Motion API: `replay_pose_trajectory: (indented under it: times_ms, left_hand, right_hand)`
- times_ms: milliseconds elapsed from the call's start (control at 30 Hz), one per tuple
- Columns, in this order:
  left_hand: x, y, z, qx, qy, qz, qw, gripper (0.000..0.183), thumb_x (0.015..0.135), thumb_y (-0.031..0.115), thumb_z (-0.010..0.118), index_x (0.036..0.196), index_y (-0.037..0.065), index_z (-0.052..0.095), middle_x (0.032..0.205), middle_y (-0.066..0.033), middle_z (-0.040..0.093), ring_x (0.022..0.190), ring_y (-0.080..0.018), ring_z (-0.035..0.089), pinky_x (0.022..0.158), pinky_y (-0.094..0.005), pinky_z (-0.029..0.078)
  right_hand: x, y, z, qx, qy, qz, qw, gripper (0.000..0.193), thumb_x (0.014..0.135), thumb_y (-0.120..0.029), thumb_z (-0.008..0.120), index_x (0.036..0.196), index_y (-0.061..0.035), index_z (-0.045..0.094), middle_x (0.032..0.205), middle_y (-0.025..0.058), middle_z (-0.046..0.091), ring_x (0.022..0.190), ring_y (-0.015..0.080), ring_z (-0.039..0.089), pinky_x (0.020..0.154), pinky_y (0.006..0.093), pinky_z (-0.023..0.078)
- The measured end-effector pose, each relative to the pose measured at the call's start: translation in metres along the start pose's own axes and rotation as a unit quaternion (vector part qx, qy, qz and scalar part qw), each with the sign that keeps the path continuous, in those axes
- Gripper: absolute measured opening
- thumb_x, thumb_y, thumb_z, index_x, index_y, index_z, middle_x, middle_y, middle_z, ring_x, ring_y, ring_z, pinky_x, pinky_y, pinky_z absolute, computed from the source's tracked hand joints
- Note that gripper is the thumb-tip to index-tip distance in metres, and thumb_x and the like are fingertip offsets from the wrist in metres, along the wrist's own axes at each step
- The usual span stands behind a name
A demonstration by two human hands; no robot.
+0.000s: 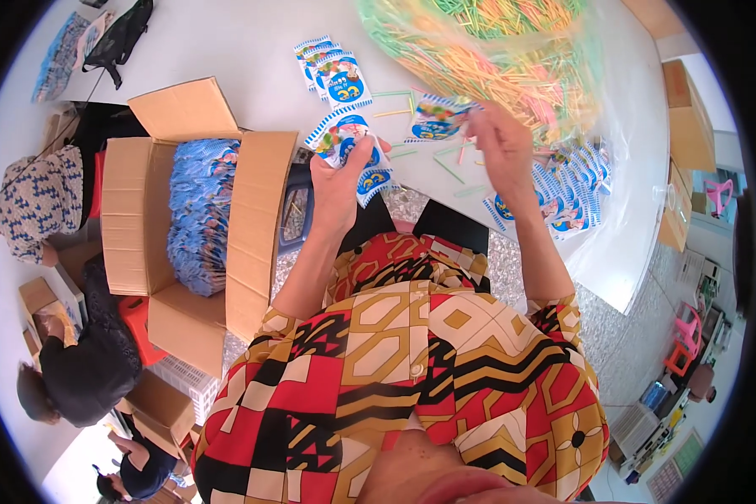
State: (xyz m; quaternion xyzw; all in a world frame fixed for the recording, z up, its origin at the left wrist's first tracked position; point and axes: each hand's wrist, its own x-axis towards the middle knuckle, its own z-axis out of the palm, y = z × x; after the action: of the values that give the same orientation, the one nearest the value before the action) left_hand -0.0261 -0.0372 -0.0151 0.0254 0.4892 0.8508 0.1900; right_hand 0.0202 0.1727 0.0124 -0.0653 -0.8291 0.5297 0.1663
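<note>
My left hand point(338, 186) is closed round a few small blue-and-white printed packets point(336, 139), thumb on top, above the table's near edge. To its right, my right hand point(502, 151) has its fingers pinched at the right end of another small packet point(433, 119). Its fingertips are partly hidden. Loose thin pastel sticks point(449, 170) lie on the white table between and below the hands. Beyond my left hand rests a short overlapping row of the same packets point(344, 80). More packets point(563, 197) are heaped next to my right forearm.
A big clear plastic bag point(601, 50) full of pastel sticks covers the table's far right. At my left stands an open cardboard box point(126, 210) packed with blue packets. Other people point(80, 370) sit further left. A black bag point(119, 46) lies at the far left of the table point(227, 50).
</note>
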Motion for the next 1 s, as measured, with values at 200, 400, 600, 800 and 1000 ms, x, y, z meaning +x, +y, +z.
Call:
replay_pose_trajectory:
  times_ms: [200, 400, 600, 800, 1000]
  left_hand:
    - [-0.007, 0.004, -0.003, -0.032, 0.034, -0.023, 0.999, 0.016, 0.087, 0.011, 0.058, 0.098, 0.000, 0.057, 0.091, -0.0150, 0.066, 0.076, -0.0190, 0.065, 0.067, -0.0304, 0.053]
    - [-0.008, 0.003, -0.021, -0.022, 0.060, -0.006, 0.998, 0.015, 0.086, 0.009, 0.057, 0.096, -0.002, 0.056, 0.084, -0.0133, 0.065, 0.073, -0.0194, 0.065, 0.066, -0.0309, 0.053]
    - [-0.004, 0.006, -0.017, -0.005, 0.082, 0.000, 0.997, 0.014, 0.084, 0.007, 0.061, 0.094, -0.001, 0.057, 0.082, -0.0139, 0.065, 0.071, -0.0200, 0.065, 0.065, -0.0308, 0.053]
    - [-0.005, 0.002, -0.023, 0.010, 0.101, 0.011, 0.995, 0.016, 0.083, 0.007, 0.062, 0.095, -0.001, 0.057, 0.084, -0.0156, 0.066, 0.071, -0.0204, 0.066, 0.065, -0.0303, 0.053]
    - [-0.003, -0.004, -0.023, 0.007, 0.104, -0.002, 0.995, 0.016, 0.082, 0.006, 0.063, 0.096, 0.000, 0.057, 0.085, -0.0154, 0.066, 0.072, -0.0204, 0.065, 0.065, -0.0303, 0.053]
  right_hand:
    - [0.008, 0.046, 0.035, -0.051, -0.040, -0.096, 0.993, 0.016, 0.089, -0.011, 0.051, 0.091, 0.0005, 0.062, 0.070, 0.0078, 0.060, 0.062, 0.0149, 0.054, 0.059, 0.0277, 0.043]
    - [0.069, 0.036, 0.064, -0.055, -0.101, -0.100, 0.988, 0.024, 0.093, -0.021, 0.046, 0.093, -0.0009, 0.059, 0.069, 0.0054, 0.056, 0.061, 0.0116, 0.051, 0.056, 0.0254, 0.042]
    - [0.126, 0.079, 0.123, 0.021, -0.199, -0.039, 0.979, 0.024, 0.091, -0.023, 0.049, 0.098, -0.0019, 0.058, 0.073, 0.0044, 0.059, 0.066, 0.0107, 0.052, 0.060, 0.0264, 0.045]
    - [0.103, 0.061, 0.117, -0.097, -0.063, -0.141, 0.983, 0.029, 0.084, -0.019, 0.060, 0.109, -0.0046, 0.055, 0.098, 0.0098, 0.061, 0.083, 0.0200, 0.057, 0.073, 0.0323, 0.047]
    - [0.017, 0.054, 0.086, -0.302, -0.209, -0.315, 0.875, 0.044, 0.078, -0.021, 0.063, 0.119, -0.0099, 0.049, 0.132, 0.0106, 0.042, 0.125, 0.0309, 0.036, 0.104, 0.0460, 0.028]
